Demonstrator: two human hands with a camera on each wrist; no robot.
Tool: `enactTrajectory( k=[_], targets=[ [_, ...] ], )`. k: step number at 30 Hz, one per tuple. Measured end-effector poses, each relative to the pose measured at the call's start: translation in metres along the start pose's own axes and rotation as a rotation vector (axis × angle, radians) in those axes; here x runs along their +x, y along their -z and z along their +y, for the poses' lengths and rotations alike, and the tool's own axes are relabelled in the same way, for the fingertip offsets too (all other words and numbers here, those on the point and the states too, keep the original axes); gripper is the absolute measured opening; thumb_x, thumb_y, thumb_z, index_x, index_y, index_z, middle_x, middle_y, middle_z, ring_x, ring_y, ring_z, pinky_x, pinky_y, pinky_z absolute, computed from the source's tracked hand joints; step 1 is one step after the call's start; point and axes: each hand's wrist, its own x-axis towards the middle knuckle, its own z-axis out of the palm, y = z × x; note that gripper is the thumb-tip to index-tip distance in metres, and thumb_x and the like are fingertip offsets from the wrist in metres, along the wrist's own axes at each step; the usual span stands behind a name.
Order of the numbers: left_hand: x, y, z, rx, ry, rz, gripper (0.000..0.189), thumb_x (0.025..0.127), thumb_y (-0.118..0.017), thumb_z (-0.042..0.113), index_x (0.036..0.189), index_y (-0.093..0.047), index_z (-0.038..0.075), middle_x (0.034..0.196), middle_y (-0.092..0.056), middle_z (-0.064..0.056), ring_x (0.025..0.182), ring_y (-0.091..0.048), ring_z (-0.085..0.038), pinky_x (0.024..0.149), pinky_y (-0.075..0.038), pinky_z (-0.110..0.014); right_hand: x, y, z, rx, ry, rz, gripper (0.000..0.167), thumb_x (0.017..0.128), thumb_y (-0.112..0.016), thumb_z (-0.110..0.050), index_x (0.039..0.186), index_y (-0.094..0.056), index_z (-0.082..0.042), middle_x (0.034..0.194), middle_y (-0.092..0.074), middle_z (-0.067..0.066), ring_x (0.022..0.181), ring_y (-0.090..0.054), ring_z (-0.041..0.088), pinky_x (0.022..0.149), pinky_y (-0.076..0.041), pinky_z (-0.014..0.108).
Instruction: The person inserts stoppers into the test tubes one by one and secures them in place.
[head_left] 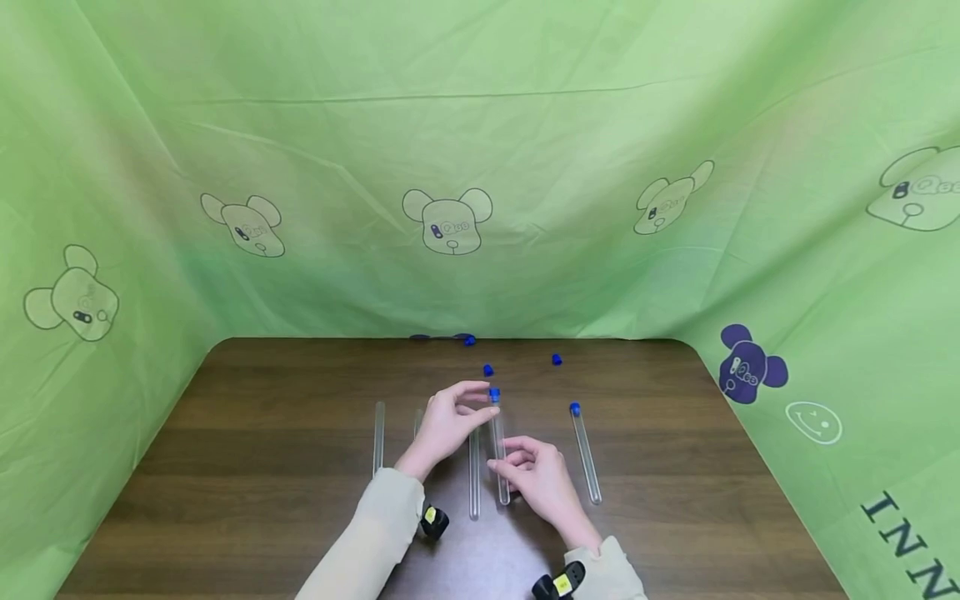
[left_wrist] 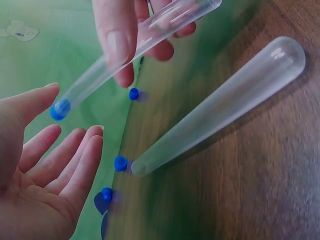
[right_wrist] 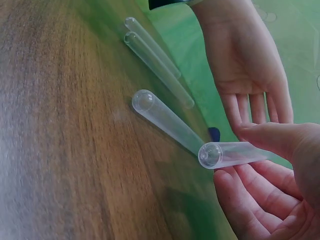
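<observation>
My right hand (head_left: 543, 479) pinches a clear test tube (left_wrist: 167, 25) between thumb and fingers, tilted above the table. A blue cap (left_wrist: 60, 109) sits on the tube's far end. Around that cap, my left hand (left_wrist: 50, 165) has its thumb and fingers spread apart, the thumb tip close beside the cap. Just left of the held tube, an uncapped test tube (head_left: 474, 479) lies on the table. Another tube (head_left: 587, 458), capped in blue, lies to the right of my right hand.
Two more uncapped tubes lie on the left, one test tube (head_left: 378, 437) in plain sight and a second tube (right_wrist: 159, 69) partly behind the left hand. Loose blue caps lie toward the back: one cap (head_left: 488, 370), another cap (head_left: 557, 359), a third cap (head_left: 470, 340) by the green cloth (head_left: 450, 292).
</observation>
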Motion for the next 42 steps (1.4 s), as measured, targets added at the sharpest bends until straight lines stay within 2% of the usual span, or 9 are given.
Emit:
enactTrajectory(
  k=[5,11,19,26,34,42],
  targets=[
    [0.000,0.007,-0.001,0.004,0.013,-0.005,0.044,0.090,-0.081,0.027,0.129,-0.069,0.010,0.111,-0.075,-0.007,0.085,-0.071,-0.015,0.076,-0.059,-0.032,0.002,0.005,0.004,-0.025,-0.005,0.021,0.031,0.084,-0.083,-0.010,0.110,-0.073,0.002,0.075,-0.072,0.004,0.058,-0.066,0.018,0.053,-0.055,0.026],
    [0.000,0.013,-0.001,0.001,0.033,0.004,0.042,0.090,-0.081,0.029,0.128,-0.070,0.015,0.112,-0.074,-0.008,0.086,-0.070,-0.017,0.077,-0.058,-0.035,0.002,0.010,0.006,-0.036,-0.019,0.027,0.033,0.083,-0.084,-0.009,0.112,-0.072,0.003,0.076,-0.072,0.004,0.058,-0.067,0.019,0.054,-0.056,0.028],
    [0.001,0.015,-0.003,0.009,0.013,0.010,0.042,0.090,-0.080,0.026,0.128,-0.069,0.012,0.111,-0.074,-0.010,0.085,-0.071,-0.019,0.075,-0.059,-0.033,0.003,0.018,0.010,-0.064,-0.034,0.050,0.036,0.083,-0.083,-0.006,0.114,-0.070,0.007,0.075,-0.072,0.005,0.059,-0.067,0.021,0.053,-0.058,0.030],
    [0.000,0.015,-0.003,0.011,0.021,0.012,0.041,0.090,-0.081,0.027,0.127,-0.070,0.013,0.109,-0.075,-0.009,0.084,-0.071,-0.018,0.076,-0.059,-0.034,0.003,0.024,0.016,-0.057,-0.048,0.053,0.036,0.082,-0.082,-0.001,0.114,-0.069,0.009,0.073,-0.069,0.005,0.057,-0.065,0.019,0.051,-0.057,0.030],
    [0.007,0.018,-0.002,0.027,0.013,0.003,0.041,0.090,-0.080,0.027,0.127,-0.070,0.012,0.110,-0.074,-0.009,0.084,-0.070,-0.019,0.077,-0.058,-0.035,0.001,0.029,0.019,-0.094,-0.046,0.054,0.038,0.082,-0.083,-0.002,0.115,-0.068,0.010,0.072,-0.067,0.004,0.056,-0.064,0.017,0.050,-0.056,0.029],
    [0.017,0.020,0.005,0.055,-0.001,-0.019,0.044,0.091,-0.079,0.021,0.129,-0.067,0.004,0.112,-0.073,-0.014,0.086,-0.071,-0.021,0.078,-0.059,-0.035,-0.002,0.033,0.015,-0.106,-0.067,0.064,0.040,0.082,-0.084,-0.003,0.116,-0.068,0.010,0.073,-0.067,0.005,0.055,-0.063,0.019,0.049,-0.056,0.032]
  ],
)
